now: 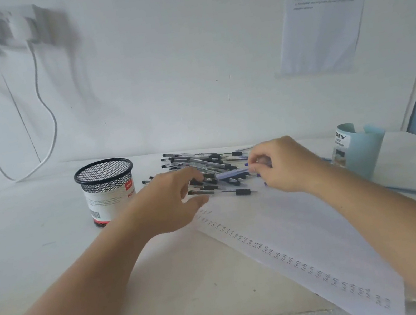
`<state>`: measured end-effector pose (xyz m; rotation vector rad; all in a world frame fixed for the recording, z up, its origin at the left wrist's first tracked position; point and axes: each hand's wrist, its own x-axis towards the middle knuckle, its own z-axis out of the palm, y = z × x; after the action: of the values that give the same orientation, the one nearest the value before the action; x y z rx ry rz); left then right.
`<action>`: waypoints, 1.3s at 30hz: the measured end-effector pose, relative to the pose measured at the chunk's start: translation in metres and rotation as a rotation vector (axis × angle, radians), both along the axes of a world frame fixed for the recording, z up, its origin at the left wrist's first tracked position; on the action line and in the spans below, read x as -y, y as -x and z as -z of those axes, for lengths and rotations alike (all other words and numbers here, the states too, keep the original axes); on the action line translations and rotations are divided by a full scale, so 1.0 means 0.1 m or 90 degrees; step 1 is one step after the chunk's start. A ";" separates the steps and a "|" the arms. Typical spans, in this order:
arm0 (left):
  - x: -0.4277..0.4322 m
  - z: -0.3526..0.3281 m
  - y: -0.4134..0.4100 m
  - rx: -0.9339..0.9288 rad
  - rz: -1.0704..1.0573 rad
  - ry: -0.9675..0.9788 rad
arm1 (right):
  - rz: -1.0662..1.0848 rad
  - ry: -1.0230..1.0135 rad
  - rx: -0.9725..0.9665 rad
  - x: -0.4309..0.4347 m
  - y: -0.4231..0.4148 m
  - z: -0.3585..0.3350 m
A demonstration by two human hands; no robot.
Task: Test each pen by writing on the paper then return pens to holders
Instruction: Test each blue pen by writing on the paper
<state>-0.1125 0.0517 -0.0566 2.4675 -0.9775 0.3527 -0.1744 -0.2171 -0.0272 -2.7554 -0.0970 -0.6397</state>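
Pen [232,173] pinched in right hand [283,165] — left hand [170,200] spread alongside.

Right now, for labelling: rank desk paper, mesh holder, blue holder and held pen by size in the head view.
1. desk paper
2. mesh holder, blue holder: alike; blue partly hidden
3. pen in the right hand

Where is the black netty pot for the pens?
In the head view the black wire-mesh cylindrical pen holder stands upright on the white table, left of the pile of pens and just beyond the left hand.
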 end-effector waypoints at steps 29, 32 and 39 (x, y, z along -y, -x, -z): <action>0.15 -0.17 0.29 -0.059 0.141 0.201 | -0.348 -0.752 -0.010 -0.59 0.10 -0.19; 0.14 -0.19 0.32 -0.087 0.145 0.214 | -0.359 -0.750 -0.008 -0.62 0.10 -0.19; 0.12 -0.20 0.32 -0.163 0.172 0.251 | -0.377 -0.756 0.003 -0.63 0.10 -0.18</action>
<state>-0.1442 0.0392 -0.0368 1.9414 -1.0054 0.1204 -0.1840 -0.1537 -0.0090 -1.4689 -0.3729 -0.3414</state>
